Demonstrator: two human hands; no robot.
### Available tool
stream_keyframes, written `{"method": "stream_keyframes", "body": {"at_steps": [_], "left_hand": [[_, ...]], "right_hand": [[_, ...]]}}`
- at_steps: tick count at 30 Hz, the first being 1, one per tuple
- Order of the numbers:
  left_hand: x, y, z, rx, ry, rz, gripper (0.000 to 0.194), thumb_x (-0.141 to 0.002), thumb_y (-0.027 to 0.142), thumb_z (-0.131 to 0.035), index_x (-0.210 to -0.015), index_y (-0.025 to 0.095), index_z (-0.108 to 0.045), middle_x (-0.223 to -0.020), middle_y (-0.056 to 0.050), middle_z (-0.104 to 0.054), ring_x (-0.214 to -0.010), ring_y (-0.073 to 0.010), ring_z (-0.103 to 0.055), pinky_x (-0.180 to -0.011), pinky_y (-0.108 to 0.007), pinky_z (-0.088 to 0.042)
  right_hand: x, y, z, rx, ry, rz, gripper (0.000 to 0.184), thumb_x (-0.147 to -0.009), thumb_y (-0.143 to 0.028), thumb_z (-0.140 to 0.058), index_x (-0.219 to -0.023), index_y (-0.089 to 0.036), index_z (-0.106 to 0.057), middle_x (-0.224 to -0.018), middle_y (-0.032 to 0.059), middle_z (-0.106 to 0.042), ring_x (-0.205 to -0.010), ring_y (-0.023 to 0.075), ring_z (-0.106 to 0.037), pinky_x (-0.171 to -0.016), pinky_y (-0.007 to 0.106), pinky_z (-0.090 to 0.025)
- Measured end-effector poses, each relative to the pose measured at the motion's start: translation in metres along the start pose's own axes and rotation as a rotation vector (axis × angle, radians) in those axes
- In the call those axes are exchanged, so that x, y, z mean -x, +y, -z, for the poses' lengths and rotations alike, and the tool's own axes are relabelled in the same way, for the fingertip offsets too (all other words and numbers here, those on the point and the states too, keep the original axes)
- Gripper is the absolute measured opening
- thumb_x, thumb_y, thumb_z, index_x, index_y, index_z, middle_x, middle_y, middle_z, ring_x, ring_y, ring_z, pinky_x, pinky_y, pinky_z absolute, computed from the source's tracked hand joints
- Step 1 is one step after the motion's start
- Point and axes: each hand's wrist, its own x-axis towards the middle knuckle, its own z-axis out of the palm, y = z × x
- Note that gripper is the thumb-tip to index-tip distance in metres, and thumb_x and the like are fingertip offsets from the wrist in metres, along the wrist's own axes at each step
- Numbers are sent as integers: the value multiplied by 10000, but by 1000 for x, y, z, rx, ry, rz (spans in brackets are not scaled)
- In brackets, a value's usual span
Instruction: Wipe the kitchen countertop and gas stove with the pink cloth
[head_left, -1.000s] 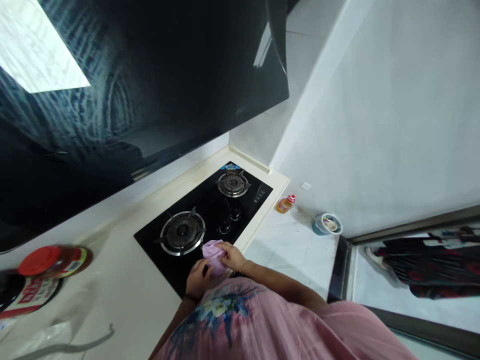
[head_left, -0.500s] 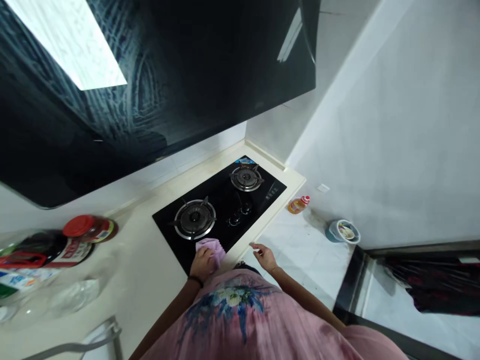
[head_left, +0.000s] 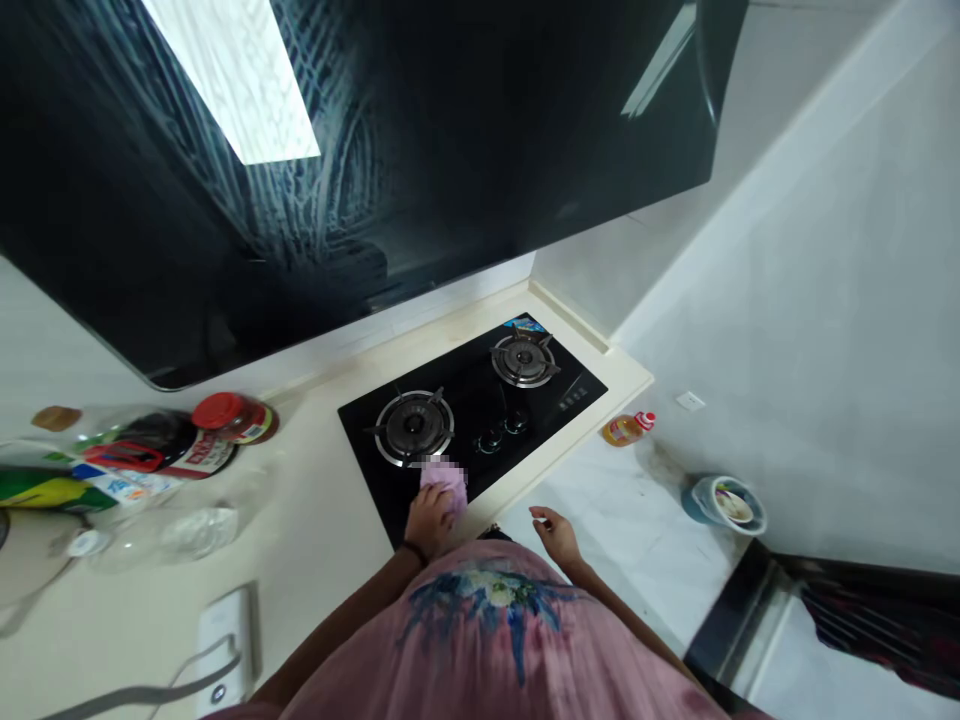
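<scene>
Right hand (head_left: 556, 540) has come off the purple cloth (head_left: 445, 484) since a second ago and hangs loosely curled, while the left hand (head_left: 430, 518) clamps the cloth on the stove (head_left: 471, 388), lower centre. Flat, even pressure beside the burner (head_left: 414, 426) should wipe best; the red-and-white label (head_left: 210, 453), left, is illegible.

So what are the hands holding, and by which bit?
The left hand is on the purple cloth, covering its near, left part; whether it grips or just presses, I can't tell. The right hand holds nothing.
</scene>
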Motion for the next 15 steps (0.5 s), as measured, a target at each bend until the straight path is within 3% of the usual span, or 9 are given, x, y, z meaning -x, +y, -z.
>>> {"method": "stream_keyframes", "body": {"at_steps": [5, 10, 15], "left_hand": [[-70, 27, -9, 84, 30, -61, 457, -950, 65, -533, -1327, 220, -740, -1485, -138, -637, -1415, -334, -490, -1200, -551, -433], [-137, 38, 1, 153, 105, -48, 432, -938, 17, -488, -1239, 134, -774, -1339, -165, -686, -1302, -293, -579, -1211, -500, -439], [-196, 55, 13, 105, 130, -19, 436, -992, 71, -491, -1350, 103, -738, -1392, -194, -673, -1329, -286, -585, -1211, -451, -440]], "right_hand": [[8, 42, 21, -41, 47, -86, 379, -772, -499, -565, -965, -310, -831, -991, 84, -855, -727, 272, -753, -820, 468, -666], [19, 75, 31, -71, 78, -159, 446, -758, -563, -564, -995, -291, -825, -1013, 99, -856, -693, 271, -745, -796, 468, -658], [25, 90, 43, -78, 94, -217, 537, -787, -641, -550, -1003, -242, -835, -1015, 128, -855, -737, 258, -752, -779, 415, -643]]}}
